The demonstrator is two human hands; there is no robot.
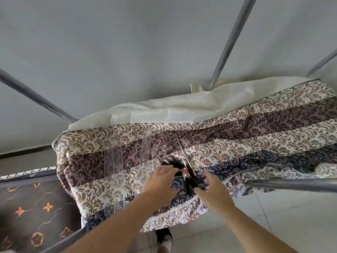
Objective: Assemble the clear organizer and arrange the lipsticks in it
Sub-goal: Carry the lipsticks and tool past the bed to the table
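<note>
Several clear plastic organizer panels (116, 162) lie flat on a patterned quilt (237, 136), left of centre. A pile of black lipsticks (175, 164) sits among more clear pieces (158, 152) at the middle of the quilt; one shows a pink tip (185, 172). My left hand (160, 181) reaches over the pile with fingers extended, touching a black tube. My right hand (209, 185) is beside it on the right, fingers loosely spread near a thin clear panel standing on edge (184, 154). Motion blur hides whether either hand holds anything.
The quilt covers a raised surface, with a cream sheet (164, 110) along its far side. Grey metal bars (229, 39) cross the view, and one (291, 184) runs at the right by my right hand. A dark patterned mattress (27, 207) lies lower left. Tiled floor is lower right.
</note>
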